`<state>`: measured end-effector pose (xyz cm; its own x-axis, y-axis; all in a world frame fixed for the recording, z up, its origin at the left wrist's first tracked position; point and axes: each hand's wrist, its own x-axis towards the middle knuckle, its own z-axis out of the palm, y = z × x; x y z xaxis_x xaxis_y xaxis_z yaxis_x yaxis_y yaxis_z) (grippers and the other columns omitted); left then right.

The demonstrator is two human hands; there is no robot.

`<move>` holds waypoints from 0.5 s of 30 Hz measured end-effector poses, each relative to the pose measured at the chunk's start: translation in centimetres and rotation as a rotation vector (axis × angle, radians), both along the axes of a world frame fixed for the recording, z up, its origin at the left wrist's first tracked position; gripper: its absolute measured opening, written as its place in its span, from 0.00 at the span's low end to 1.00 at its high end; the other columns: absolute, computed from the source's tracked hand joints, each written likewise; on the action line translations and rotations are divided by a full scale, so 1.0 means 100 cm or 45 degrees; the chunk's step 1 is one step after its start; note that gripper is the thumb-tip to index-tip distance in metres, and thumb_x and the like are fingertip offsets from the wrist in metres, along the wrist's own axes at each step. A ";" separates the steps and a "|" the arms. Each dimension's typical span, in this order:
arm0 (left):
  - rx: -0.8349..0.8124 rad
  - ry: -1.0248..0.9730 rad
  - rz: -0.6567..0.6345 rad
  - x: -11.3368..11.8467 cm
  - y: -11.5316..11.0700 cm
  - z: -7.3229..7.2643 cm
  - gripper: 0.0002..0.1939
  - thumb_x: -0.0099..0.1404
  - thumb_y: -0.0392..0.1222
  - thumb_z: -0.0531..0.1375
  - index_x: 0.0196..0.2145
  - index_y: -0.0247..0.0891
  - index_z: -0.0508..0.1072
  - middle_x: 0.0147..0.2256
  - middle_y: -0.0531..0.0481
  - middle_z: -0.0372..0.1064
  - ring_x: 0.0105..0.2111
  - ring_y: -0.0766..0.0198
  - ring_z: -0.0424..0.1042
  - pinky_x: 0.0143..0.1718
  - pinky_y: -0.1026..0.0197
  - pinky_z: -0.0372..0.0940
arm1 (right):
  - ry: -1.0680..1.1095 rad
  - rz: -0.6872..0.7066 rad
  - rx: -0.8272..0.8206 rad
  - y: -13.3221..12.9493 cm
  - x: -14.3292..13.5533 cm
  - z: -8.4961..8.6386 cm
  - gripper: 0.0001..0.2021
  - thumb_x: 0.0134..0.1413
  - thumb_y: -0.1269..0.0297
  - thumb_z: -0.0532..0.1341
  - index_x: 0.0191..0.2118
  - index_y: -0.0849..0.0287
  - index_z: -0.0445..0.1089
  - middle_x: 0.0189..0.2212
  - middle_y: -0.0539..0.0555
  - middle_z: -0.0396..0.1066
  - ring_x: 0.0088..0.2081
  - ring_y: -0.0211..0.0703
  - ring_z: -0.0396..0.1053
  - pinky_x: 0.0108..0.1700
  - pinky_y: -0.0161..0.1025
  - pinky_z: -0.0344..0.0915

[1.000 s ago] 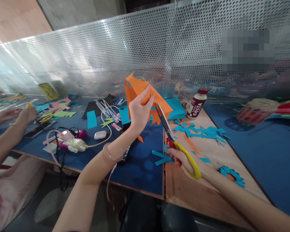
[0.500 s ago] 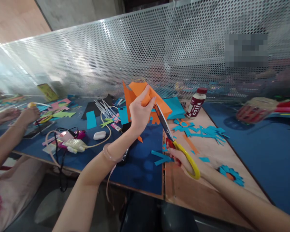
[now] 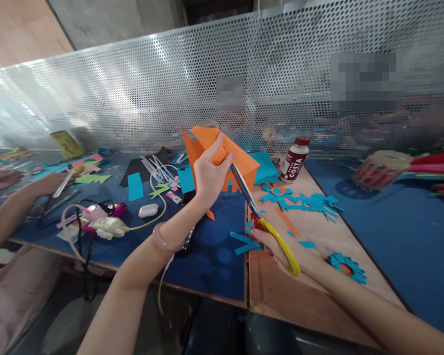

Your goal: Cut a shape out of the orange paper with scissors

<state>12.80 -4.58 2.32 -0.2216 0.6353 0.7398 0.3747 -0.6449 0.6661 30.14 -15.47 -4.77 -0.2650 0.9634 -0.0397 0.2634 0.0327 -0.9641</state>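
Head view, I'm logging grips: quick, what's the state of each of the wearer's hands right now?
Left hand: closed, holding orange paper.
Right hand: closed, holding scissors.

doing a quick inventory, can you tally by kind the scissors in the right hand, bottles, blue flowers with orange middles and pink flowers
Scissors in the right hand: 1 pair
Bottle: 1
Blue flowers with orange middles: 2
Pink flower: 1
Total: 5
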 end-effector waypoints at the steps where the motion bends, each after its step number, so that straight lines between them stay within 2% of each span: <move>1: 0.004 0.001 -0.018 0.000 0.001 0.000 0.26 0.61 0.41 0.66 0.57 0.44 0.73 0.47 0.52 0.78 0.41 0.61 0.77 0.46 0.59 0.74 | -0.007 0.017 -0.001 0.000 0.001 -0.001 0.15 0.52 0.49 0.61 0.32 0.55 0.61 0.20 0.44 0.56 0.22 0.35 0.54 0.22 0.35 0.51; 5: -0.041 0.012 -0.099 -0.001 0.002 -0.002 0.28 0.63 0.43 0.65 0.60 0.44 0.69 0.49 0.51 0.77 0.41 0.61 0.78 0.45 0.58 0.76 | -0.004 0.040 0.074 0.002 0.003 -0.004 0.16 0.54 0.48 0.60 0.31 0.55 0.59 0.24 0.44 0.57 0.23 0.34 0.54 0.24 0.35 0.52; 8: -0.018 0.005 -0.137 -0.003 0.004 -0.001 0.27 0.64 0.41 0.64 0.60 0.45 0.69 0.52 0.50 0.75 0.45 0.58 0.78 0.47 0.57 0.76 | -0.070 0.016 0.136 0.002 0.004 -0.004 0.16 0.55 0.48 0.60 0.31 0.56 0.59 0.25 0.45 0.57 0.24 0.34 0.54 0.25 0.36 0.53; 11: -0.014 -0.018 -0.199 -0.005 0.006 -0.001 0.27 0.64 0.39 0.62 0.61 0.47 0.68 0.53 0.51 0.74 0.44 0.59 0.78 0.46 0.57 0.77 | -0.136 -0.009 0.149 0.002 0.005 -0.003 0.17 0.57 0.47 0.58 0.31 0.56 0.60 0.23 0.45 0.57 0.23 0.35 0.55 0.25 0.35 0.53; 15: -0.032 0.044 -0.238 -0.006 0.007 -0.002 0.28 0.65 0.37 0.61 0.62 0.48 0.66 0.53 0.51 0.73 0.43 0.60 0.78 0.43 0.57 0.78 | -0.087 -0.045 0.134 0.003 0.005 0.002 0.16 0.55 0.48 0.58 0.30 0.55 0.60 0.19 0.44 0.55 0.21 0.35 0.53 0.23 0.36 0.51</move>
